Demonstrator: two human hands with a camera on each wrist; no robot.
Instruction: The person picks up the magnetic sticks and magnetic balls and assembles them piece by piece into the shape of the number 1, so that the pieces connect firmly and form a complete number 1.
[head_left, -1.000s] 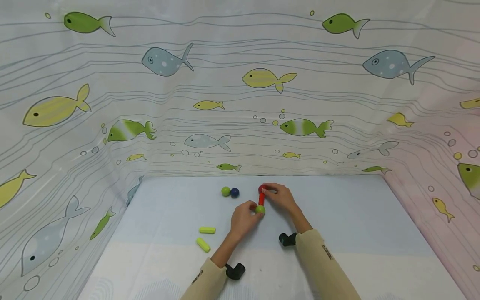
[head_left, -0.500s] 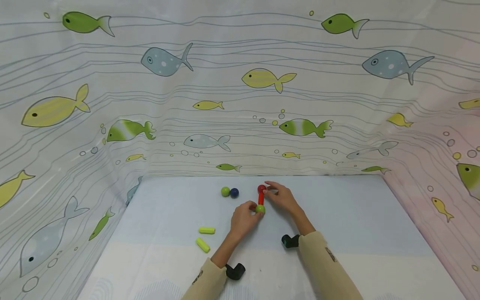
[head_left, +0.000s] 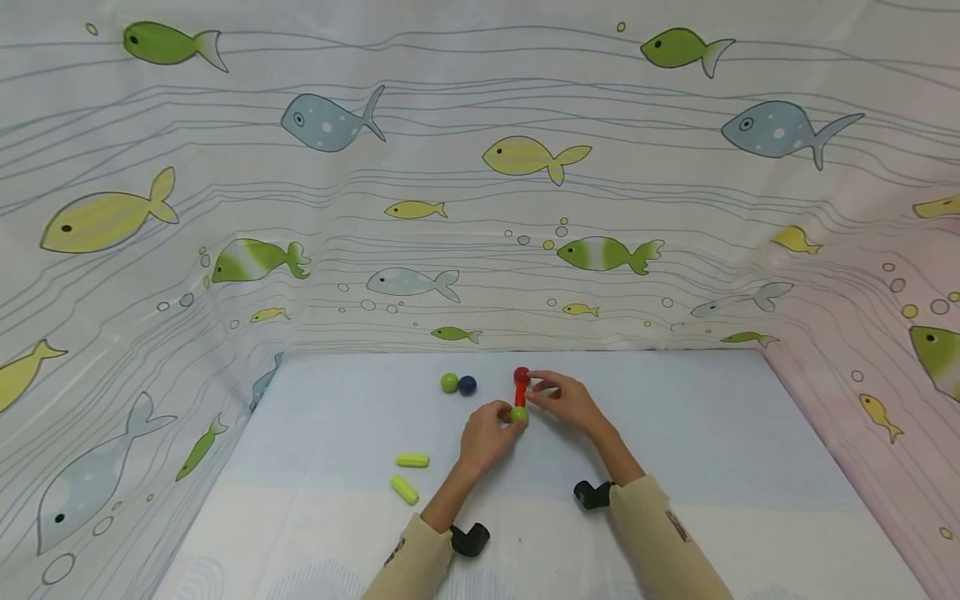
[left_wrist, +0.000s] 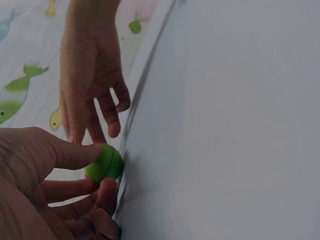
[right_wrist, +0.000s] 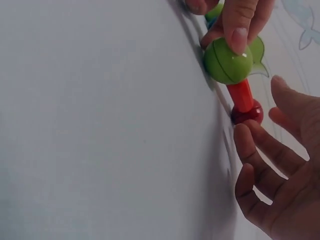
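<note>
In the head view, just below and right of the middle of the frame, my left hand (head_left: 487, 435) pinches a bright green ball (head_left: 519, 415) between thumb and fingers. From that ball a red rod (head_left: 521, 395) runs up the frame to a red ball (head_left: 521, 375), and the three stand in one line. My right hand (head_left: 566, 402) is just right of the rod and the red ball, its thumb and fingers apart and loosely bent, pinching nothing; I cannot tell whether a fingertip touches the piece. In the right wrist view I see those fingers spread at the lower right, beside the red ball, while my left thumb presses on the green one at the upper right. In the left wrist view the green ball sits left of centre in my left fingers, and my right hand hangs above it. Back in the head view, a second green ball (head_left: 449, 382) and a dark blue ball (head_left: 467, 385) lie side by side, left of the red one. Left of my left forearm, lower in the frame, lie a level yellow rod (head_left: 412, 460) and, just below it, a slanted yellow rod (head_left: 404, 490), both on the pale table (head_left: 712, 442).
</note>
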